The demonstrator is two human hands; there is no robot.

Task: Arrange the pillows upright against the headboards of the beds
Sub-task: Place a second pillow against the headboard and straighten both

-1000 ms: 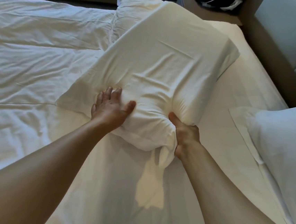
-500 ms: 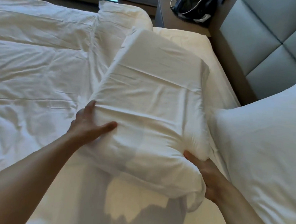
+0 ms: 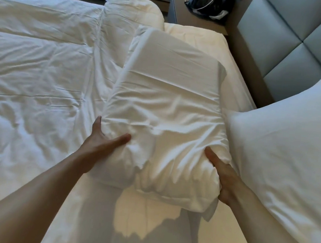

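Both hands — left hand [image 3: 102,141], right hand [image 3: 222,176] — clutch the creased white rectangular cotton pillow [image 3: 166,112]; a plump white pillow [image 3: 290,153] sits at three o'clock.

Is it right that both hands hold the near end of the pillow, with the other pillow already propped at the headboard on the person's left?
Not quite. The left hand and right hand do hold the near end of the pillow, but the head view shows the other pillow propped at the headboard on the person's right.
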